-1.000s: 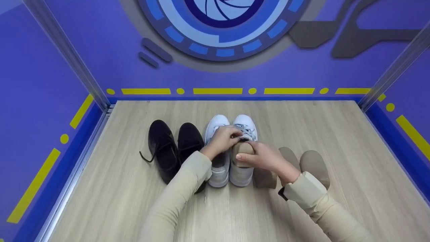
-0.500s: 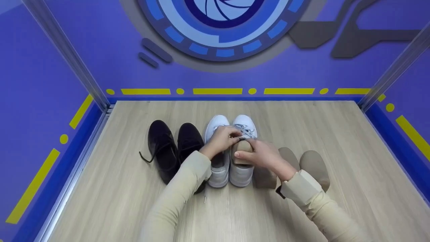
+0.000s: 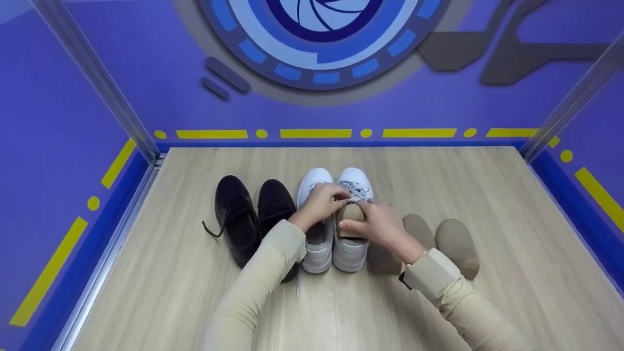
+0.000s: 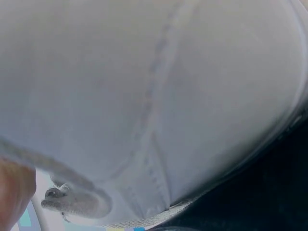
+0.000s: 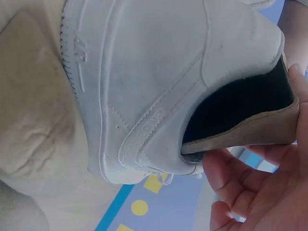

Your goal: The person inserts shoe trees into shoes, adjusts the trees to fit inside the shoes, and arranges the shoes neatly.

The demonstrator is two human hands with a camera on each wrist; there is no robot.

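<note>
Two white sneakers stand side by side, toes away from me: a left one [image 3: 317,258] and a right one [image 3: 351,257]. A beige shoe insert [image 3: 352,213] with a rounded top sits partly in the right sneaker's opening. My right hand [image 3: 387,224] grips it, thumb across its near side and fingers at its far right. The right wrist view shows the insert's edge [image 5: 269,129] tilted in the dark opening. My left hand [image 3: 319,202] reaches over the left sneaker and pinches the right sneaker's tongue below the laces. The white upper [image 4: 96,72] fills the left wrist view.
Black lace-up shoes [image 3: 234,195] stand left of the sneakers, one lace trailing outward. To the right lie more beige inserts [image 3: 457,243], partly behind my right forearm. The wooden board [image 3: 438,180] ends at a blue back wall [image 3: 146,73] and side walls.
My right hand has shifted slightly forward and left, and the beige insert sits a little farther into the right sneaker. The left hand has stayed in place.
</note>
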